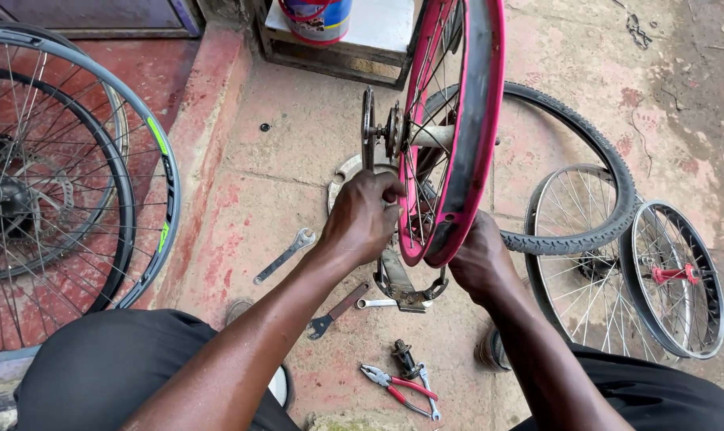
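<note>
Pink bicycle wheel (456, 120) held upright above the concrete floor (298, 160). Left hand (363, 217), fingers curled, grips the wheel's spokes beside the hub (426, 136); right hand (480, 259) is closed around the lower rim. Wrenches (286, 255) and red-handled pliers (395, 388) lie on the floor below; a loose tyre (601, 152) and spare wheels (675, 275) lie right

Five wheels (450, 128), one tyre (573, 172), three spanners (284, 255), one pliers (398, 389)
</note>
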